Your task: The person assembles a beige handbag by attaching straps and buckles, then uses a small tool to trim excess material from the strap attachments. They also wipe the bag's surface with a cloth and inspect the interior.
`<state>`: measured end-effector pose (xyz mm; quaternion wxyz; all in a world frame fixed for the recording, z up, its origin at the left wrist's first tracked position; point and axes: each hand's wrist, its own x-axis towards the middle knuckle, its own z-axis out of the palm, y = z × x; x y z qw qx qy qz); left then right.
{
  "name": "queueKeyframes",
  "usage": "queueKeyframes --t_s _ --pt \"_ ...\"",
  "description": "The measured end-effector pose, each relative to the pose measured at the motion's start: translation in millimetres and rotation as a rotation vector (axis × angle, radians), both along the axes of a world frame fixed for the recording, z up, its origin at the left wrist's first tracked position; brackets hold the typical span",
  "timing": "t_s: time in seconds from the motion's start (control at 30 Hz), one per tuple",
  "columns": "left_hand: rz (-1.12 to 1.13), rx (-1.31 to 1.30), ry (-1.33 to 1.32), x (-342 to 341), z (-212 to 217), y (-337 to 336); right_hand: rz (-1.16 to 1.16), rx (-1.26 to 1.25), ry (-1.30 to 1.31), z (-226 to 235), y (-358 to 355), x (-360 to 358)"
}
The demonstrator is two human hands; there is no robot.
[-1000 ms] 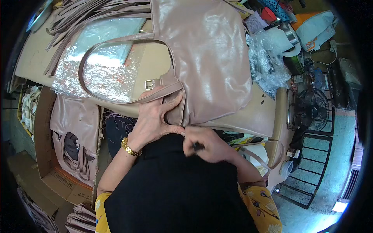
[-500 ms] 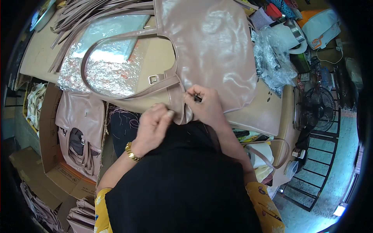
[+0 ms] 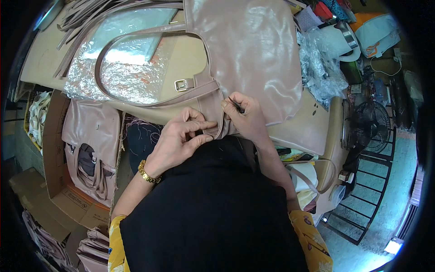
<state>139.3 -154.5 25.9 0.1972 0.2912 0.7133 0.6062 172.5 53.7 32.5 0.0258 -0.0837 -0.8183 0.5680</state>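
Note:
A shiny dusty-pink handbag (image 3: 253, 59) lies across the table, its long strap looped out to the left with a metal buckle (image 3: 181, 85) beside it. My left hand (image 3: 179, 138), wearing a gold watch, has its thumb and forefinger on the bag's edge near my body. Just right of it, my right hand (image 3: 248, 115) is closed around a small dark tool (image 3: 237, 105) with a thin tip; its exact kind is hidden by the fingers. The right thumb and fingertips touch the same bag edge.
Clear plastic packs (image 3: 122, 68) and a bundle of pink straps (image 3: 108, 13) lie at the far left. A cardboard box (image 3: 54, 154) with a pink bag inside stands left. On the right are crumpled plastic (image 3: 321, 63), a white kettle (image 3: 342, 43) and a black fan (image 3: 371, 124).
My left hand has shifted right and opened from a fist into a reaching pinch at the bag's edge. The right hand has turned, showing more of the dark tool. The bag has moved slightly.

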Motion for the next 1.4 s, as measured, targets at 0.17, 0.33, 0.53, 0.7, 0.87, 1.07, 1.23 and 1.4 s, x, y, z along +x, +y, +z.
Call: queueKeyframes --t_s 0.17,0.33,0.53,0.7,0.87,1.07,1.23,1.4 --pt "0.115 0.007 -0.041 8 -8 10 -0.015 0.097 0.005 -1 0 0" --pt "0.218 -0.033 0.23 13 -1 15 -0.015 0.109 0.017 -1 -1 0" --pt "0.18 0.023 0.413 7 -8 24 0.002 0.126 0.043 -1 -3 3" --pt "0.109 0.07 0.454 -3 -8 23 -0.097 0.126 0.18 -1 -14 22" --pt "-0.298 -0.106 0.651 -49 21 20 -0.105 0.336 0.212 2 -32 60" --pt "-0.302 -0.165 1.031 -67 57 53 -0.283 0.522 0.385 25 -31 46" --pt "-0.446 -0.166 1.123 -75 87 70 -0.345 0.436 0.262 50 2 66" --pt "-0.791 -0.129 0.784 -98 52 100 -0.161 -0.056 -0.066 13 35 66"
